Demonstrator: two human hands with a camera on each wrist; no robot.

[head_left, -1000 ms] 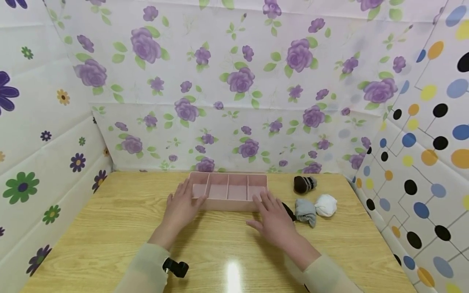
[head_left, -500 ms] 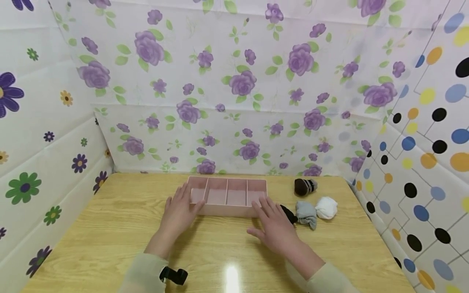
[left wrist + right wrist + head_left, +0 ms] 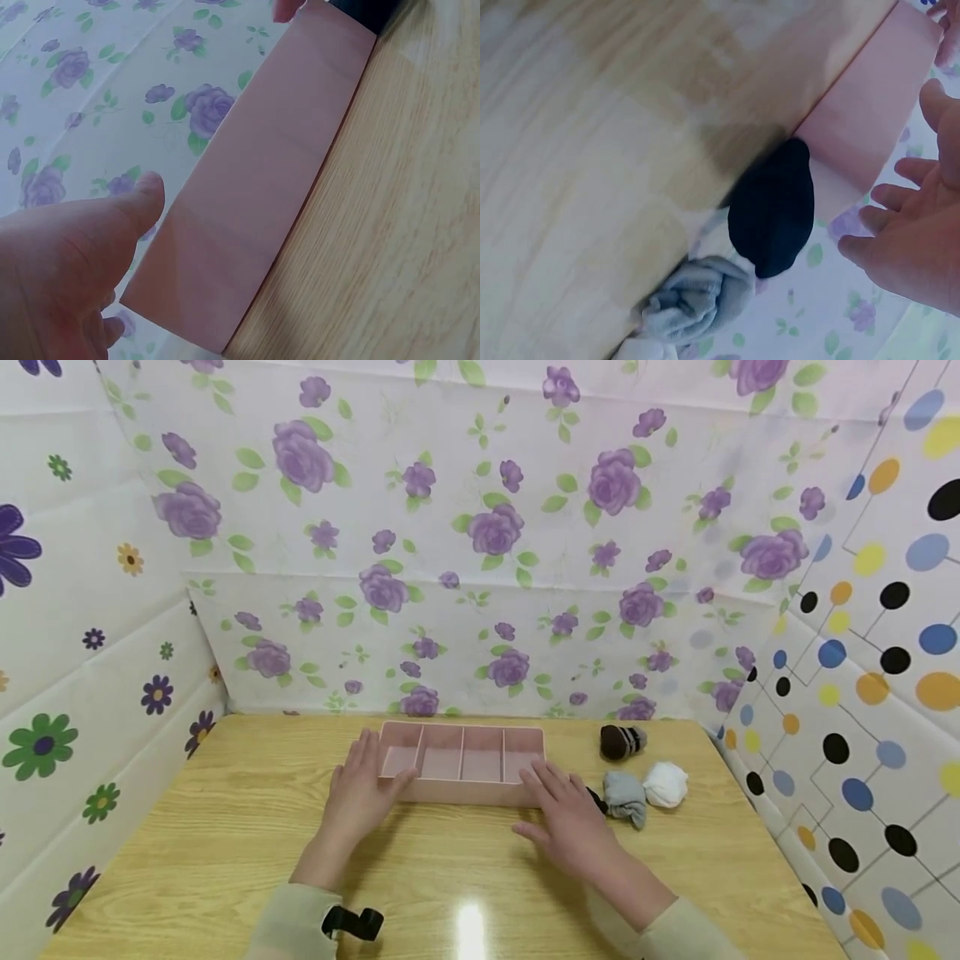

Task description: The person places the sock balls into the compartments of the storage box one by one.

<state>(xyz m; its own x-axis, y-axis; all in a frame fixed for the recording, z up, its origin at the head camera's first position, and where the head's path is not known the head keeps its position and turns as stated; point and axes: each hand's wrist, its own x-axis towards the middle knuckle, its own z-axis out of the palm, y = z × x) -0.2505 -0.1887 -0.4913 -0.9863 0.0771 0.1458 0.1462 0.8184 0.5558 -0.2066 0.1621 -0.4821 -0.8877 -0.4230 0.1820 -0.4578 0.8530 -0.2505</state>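
A pink divided storage box (image 3: 461, 792) with several compartments in a row stands on the table, its compartments looking bare. My left hand (image 3: 358, 795) is at its left end, fingers stretched along that side and the thumb over the front wall. In the left wrist view the thumb (image 3: 146, 199) is close to the box's top edge. My right hand (image 3: 572, 827) is spread at the right front corner, fingertips overlapping the box in the head view. It hides part of a black rolled sock (image 3: 774, 210), which lies by the box's right end. Neither hand grips anything.
Right of the box lie a grey rolled sock (image 3: 625, 797), a white one (image 3: 666, 784) and, farther back, a dark brown one with grey stripes (image 3: 622, 742). Flower-printed cloth (image 3: 450, 568) closes off the table's back; dotted cloth (image 3: 862, 710) stands on the right.
My left hand has eased slightly left, off the box's edge. The right hand has shifted slightly right, covering more of the black sock. The head view has tilted a little. The socks have not moved.
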